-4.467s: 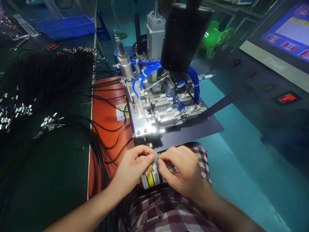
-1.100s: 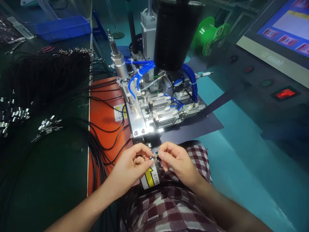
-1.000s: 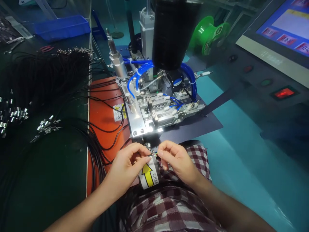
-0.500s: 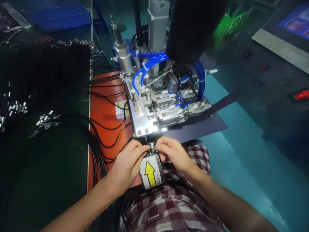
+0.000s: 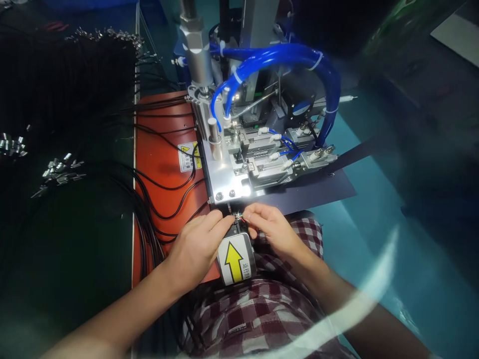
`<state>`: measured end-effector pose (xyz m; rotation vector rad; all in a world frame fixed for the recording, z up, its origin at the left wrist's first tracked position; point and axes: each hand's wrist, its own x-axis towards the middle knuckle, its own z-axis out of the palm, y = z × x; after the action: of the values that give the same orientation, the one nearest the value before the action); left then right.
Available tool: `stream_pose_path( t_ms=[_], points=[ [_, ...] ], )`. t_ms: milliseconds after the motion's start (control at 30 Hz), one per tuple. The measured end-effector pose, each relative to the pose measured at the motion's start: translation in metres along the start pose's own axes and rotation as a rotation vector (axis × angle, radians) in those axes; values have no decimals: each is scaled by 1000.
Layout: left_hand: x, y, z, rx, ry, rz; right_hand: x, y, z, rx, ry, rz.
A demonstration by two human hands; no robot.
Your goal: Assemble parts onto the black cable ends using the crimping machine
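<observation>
In the head view, my left hand (image 5: 196,244) is closed in a pinch at the front of the machine, on a cable whose black jacket is mostly hidden by the fingers. Fine coloured wires (image 5: 238,216), red and pale ones among them, fan out from the cable's end between both hands. My right hand (image 5: 273,229) pinches at these wires from the other side. Just below the fingertips is a white cover with a yellow arrow (image 5: 234,262). The machine's bright metal plate (image 5: 220,182) lies right beyond the hands.
Black cables (image 5: 145,224) run over the orange board (image 5: 149,159) into the machine's left side. Bundles with shiny metal ends (image 5: 62,169) lie on the dark green table at left. Blue air hoses (image 5: 277,52) arch above small cylinders (image 5: 269,169). A checked garment (image 5: 262,309) is below.
The view has shifted nearer the machine, and the dark shape overhead has slid aside, baring more blue hose. Both hands stay at the same spot; the coloured wires look more spread out.
</observation>
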<state>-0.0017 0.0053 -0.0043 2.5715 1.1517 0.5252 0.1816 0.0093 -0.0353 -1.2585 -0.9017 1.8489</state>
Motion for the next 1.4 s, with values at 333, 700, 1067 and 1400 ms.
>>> stream_pose_path(
  t_ms=[333,700,1067,1400],
  points=[
    [1,-1,0,79,-4,26,0,1,0,-35,2,2],
    [-1,-2,1,113,-11,26,-2,-2,2,-75,21,-3],
    [0,-2,1,144,-16,44,-2,0,4,-129,58,-25],
    [-2,-3,2,115,-24,53,-3,-1,0,-232,107,-90]
  ],
)
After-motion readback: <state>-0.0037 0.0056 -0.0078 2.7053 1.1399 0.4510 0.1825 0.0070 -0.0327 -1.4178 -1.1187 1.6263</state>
